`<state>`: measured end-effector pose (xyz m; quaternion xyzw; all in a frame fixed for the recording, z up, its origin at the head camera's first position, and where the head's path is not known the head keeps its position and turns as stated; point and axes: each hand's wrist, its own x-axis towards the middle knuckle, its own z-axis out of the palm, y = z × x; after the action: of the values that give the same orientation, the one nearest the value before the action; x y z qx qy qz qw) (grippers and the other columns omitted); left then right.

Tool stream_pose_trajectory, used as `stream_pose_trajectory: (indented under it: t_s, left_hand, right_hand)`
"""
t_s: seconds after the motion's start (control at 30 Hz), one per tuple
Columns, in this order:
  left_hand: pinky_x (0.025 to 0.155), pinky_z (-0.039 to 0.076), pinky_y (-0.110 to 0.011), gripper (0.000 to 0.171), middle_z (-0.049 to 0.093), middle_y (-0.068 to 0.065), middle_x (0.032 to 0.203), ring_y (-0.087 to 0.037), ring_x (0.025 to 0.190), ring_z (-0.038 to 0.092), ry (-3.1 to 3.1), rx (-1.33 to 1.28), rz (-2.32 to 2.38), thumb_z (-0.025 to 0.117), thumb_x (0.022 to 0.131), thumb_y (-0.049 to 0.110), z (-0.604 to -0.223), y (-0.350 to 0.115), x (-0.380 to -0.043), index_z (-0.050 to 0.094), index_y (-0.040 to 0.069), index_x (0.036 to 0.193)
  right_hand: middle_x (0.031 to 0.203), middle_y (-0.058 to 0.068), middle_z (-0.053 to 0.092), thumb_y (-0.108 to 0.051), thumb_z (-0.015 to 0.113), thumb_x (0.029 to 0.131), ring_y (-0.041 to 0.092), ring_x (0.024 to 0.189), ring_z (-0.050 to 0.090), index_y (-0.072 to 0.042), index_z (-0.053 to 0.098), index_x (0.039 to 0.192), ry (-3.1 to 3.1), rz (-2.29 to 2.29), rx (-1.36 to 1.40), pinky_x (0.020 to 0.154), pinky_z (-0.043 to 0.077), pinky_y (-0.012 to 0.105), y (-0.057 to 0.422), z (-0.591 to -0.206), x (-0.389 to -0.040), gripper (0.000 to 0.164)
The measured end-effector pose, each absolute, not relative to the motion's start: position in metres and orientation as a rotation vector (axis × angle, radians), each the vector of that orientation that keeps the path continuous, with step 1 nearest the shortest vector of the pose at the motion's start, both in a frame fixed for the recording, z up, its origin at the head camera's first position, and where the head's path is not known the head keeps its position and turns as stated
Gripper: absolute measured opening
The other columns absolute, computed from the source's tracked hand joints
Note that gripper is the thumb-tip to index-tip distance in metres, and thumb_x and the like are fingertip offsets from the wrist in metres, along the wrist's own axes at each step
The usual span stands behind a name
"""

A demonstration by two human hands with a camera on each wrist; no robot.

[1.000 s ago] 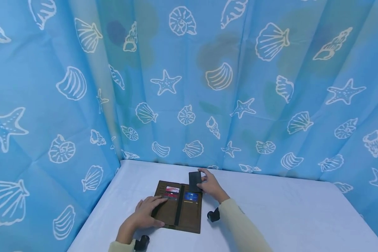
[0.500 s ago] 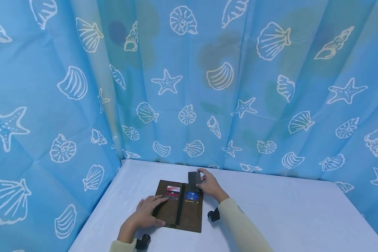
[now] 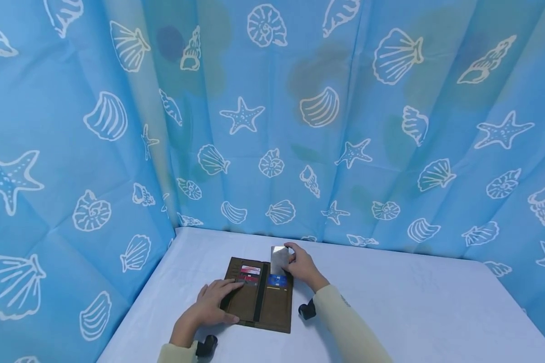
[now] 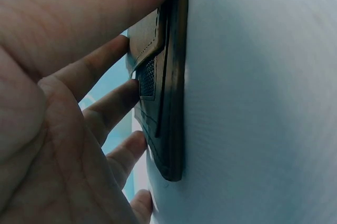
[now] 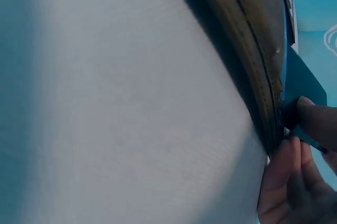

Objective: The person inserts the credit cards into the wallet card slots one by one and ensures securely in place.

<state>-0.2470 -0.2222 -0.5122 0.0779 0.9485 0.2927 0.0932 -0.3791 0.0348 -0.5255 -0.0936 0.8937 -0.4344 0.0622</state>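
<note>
An open brown wallet (image 3: 279, 312) lies flat, its two halves parted by a dark strip. My left hand (image 3: 211, 302) rests on its left half; in the left wrist view the fingers (image 4: 122, 95) touch the wallet's edge with the thumb spread. Up at the top of the right half, my right hand (image 3: 303, 264) pinches a plain grey card (image 3: 279, 259) between thumb and fingers. The card stands at the slots, above a blue card (image 3: 277, 280); whether its lower edge is inside a slot cannot be told. In the right wrist view the card (image 5: 306, 79) looks dark.
Red and white cards (image 3: 251, 270) sit in the left half's slots. A white cloth covers the table (image 3: 390, 307). Behind it and on the left hangs a blue curtain (image 3: 272, 121) with shell prints. Black wrist cameras (image 3: 306, 309) are strapped to both wrists.
The grey card's face has gone from dark to shiny silver as it tilts in the light. It stays in my right hand's pinch. My left hand keeps its place on the wallet.
</note>
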Motion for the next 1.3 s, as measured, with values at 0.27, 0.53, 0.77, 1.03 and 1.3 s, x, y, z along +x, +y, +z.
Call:
stream_pose_trajectory:
  t_s: [0.27,0.53,0.77,1.03,1.3]
  left_hand:
    - [0.115,0.014,-0.073,0.079,0.046,-0.015,0.149,-0.041,0.14,0.035,2.81,0.238,0.866,0.088,0.071,0.029,-0.5142,-0.2208,-0.2458,0.053,0.021,0.142]
    - [0.116,0.013,-0.072,0.079,0.045,-0.015,0.15,-0.041,0.141,0.034,2.803,0.246,0.872,0.088,0.073,0.03,-0.5167,-0.2204,-0.2488,0.052,0.021,0.143]
    - [0.115,0.012,-0.073,0.079,0.044,-0.015,0.15,-0.041,0.141,0.034,2.796,0.277,0.888,0.087,0.073,0.028,-0.5171,-0.2217,-0.2488,0.051,0.021,0.143]
    - [0.115,0.012,-0.073,0.079,0.045,-0.014,0.15,-0.04,0.141,0.034,2.8,0.254,0.902,0.088,0.072,0.029,-0.5144,-0.2232,-0.2493,0.053,0.021,0.142]
    - [0.115,0.012,-0.073,0.08,0.043,-0.016,0.151,-0.042,0.141,0.033,2.794,0.268,0.877,0.087,0.074,0.03,-0.5145,-0.2241,-0.2506,0.05,0.021,0.144]
  right_hand:
    - [0.078,0.005,0.057,-0.014,0.074,0.088,0.018,0.069,0.053,-0.012,0.048,0.141,2.729,-1.24,-0.261,0.06,0.043,0.027,0.0384,-0.5325,-0.379,0.059]
    - [0.078,0.004,0.055,-0.015,0.075,0.088,0.017,0.068,0.052,-0.014,0.048,0.141,2.74,-1.227,-0.28,0.061,0.043,0.027,0.0418,-0.5319,-0.3812,0.06]
    - [0.074,0.002,0.054,-0.009,0.072,0.089,0.016,0.065,0.048,-0.013,0.05,0.14,2.67,-1.271,-0.3,0.06,0.04,0.028,0.043,-0.5323,-0.3808,0.056]
    - [0.081,0.004,0.054,-0.01,0.071,0.089,0.019,0.073,0.051,-0.016,0.051,0.139,2.661,-1.268,-0.254,0.065,0.041,0.029,0.0405,-0.5319,-0.3833,0.054]
    - [0.087,0.004,0.051,-0.01,0.074,0.086,0.02,0.081,0.051,-0.012,0.053,0.137,2.63,-1.301,-0.223,0.07,0.041,0.031,0.0398,-0.5311,-0.3815,0.055]
